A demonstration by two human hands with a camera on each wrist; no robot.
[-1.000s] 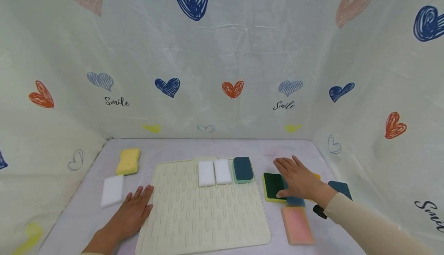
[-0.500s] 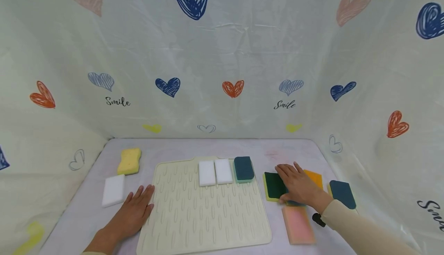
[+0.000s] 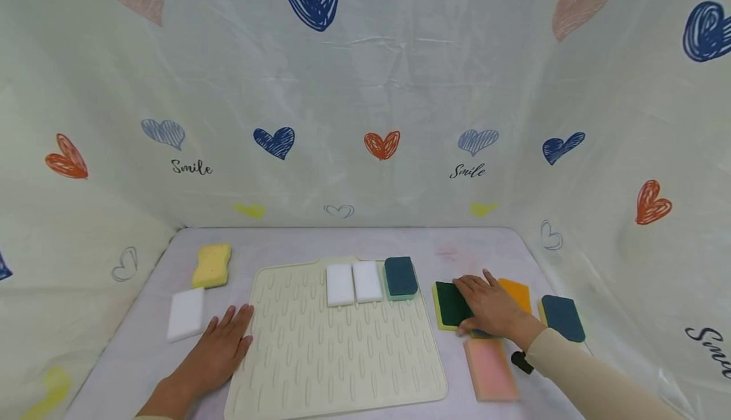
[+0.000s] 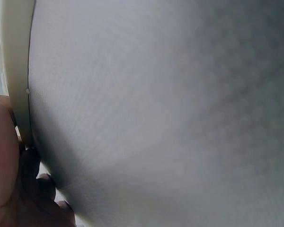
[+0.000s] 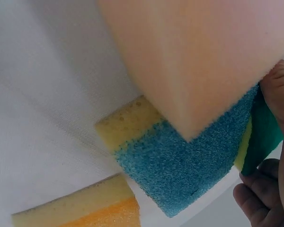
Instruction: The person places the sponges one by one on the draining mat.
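Observation:
My left hand [image 3: 217, 356] lies flat at the left edge of the cream ribbed mat [image 3: 337, 363], fingers straight; in the left wrist view only part of it shows beside the mat's rim. On the right, my right hand [image 3: 493, 309] grips a sponge [image 3: 451, 306] with a dark green top and yellow base, which lies on the table. Thumb and fingers stand at opposite edges of it in the right wrist view. Beneath that palm is a blue-and-yellow sponge [image 5: 184, 161], mostly hidden from the head view. A pink sponge [image 3: 491, 372] lies nearer me.
Two white sponges [image 3: 354, 283] and a teal-topped sponge [image 3: 401, 277] line the mat's back edge. Left of the mat are a yellow sponge [image 3: 211, 266] and a white one [image 3: 185, 314]. An orange sponge [image 3: 516, 294], a dark blue one [image 3: 562, 318] and a small black object [image 3: 521, 363] lie right.
My right hand has come down and slightly toward me, its thumb and fingers closing at the green sponge's edges. The orange and dark blue sponges show more. My left hand has stayed put.

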